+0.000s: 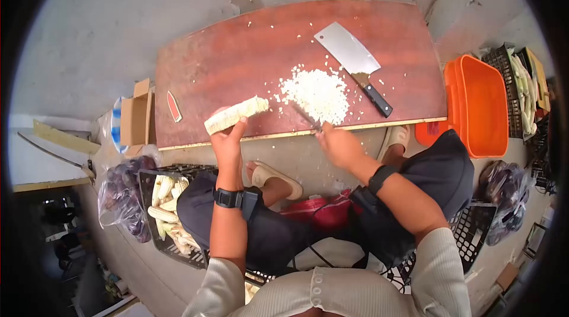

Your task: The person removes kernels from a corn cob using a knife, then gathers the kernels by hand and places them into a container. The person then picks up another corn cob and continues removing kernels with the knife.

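L hand (228,142) gripping cob (237,114) over tbl (237,62), near edge | R hand (344,148) clutching knife (306,117) by kernel pile (319,94) | step: prob. stripping cob | nxt stroke: prob. needing steady cob, knife clear of L hand

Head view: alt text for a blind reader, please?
The left hand holds a corn cob and the right hand a small knife, beside a pile of kernels on a red table. A cleaver lies right of the pile; a crate of cobs stands at left.
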{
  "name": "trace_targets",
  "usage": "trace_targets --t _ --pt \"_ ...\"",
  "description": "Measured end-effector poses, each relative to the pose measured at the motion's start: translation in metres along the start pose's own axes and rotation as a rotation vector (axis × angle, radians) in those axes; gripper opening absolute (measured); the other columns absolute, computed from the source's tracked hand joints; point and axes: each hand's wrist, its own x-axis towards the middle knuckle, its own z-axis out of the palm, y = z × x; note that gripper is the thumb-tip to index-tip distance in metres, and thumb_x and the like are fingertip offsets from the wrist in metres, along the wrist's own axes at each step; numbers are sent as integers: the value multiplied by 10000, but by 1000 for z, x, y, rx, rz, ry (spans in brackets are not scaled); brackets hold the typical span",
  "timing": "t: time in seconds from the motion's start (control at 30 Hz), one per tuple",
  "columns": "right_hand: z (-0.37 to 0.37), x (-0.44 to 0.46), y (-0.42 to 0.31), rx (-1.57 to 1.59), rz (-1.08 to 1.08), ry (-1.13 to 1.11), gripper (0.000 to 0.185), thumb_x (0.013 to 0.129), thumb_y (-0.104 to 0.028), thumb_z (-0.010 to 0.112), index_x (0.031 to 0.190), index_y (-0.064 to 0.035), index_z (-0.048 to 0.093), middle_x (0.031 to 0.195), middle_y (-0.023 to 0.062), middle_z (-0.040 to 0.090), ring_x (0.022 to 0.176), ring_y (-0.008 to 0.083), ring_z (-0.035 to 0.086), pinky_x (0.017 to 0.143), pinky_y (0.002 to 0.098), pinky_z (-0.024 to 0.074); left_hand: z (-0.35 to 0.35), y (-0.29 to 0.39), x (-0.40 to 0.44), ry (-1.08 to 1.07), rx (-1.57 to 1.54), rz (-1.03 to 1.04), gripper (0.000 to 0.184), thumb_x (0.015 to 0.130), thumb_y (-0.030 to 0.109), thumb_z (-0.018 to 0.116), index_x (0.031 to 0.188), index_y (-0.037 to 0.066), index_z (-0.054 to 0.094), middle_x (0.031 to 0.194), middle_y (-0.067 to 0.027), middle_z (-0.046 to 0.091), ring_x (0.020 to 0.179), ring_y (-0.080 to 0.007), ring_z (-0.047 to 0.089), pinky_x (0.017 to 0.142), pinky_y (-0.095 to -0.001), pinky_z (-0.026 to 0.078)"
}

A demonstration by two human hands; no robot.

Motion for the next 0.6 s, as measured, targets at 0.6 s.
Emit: trace_targets --t 0.6 --pt "-5 -9 -6 -100 -41 173 234 919 -222 456 946 10 464 704 247 620 681 430 620 637 537 483 20 1 -16 -204 44 70 373 783 -32 676 1111 32 510 1042 -56 608 979 -132 567 861 -274 452"
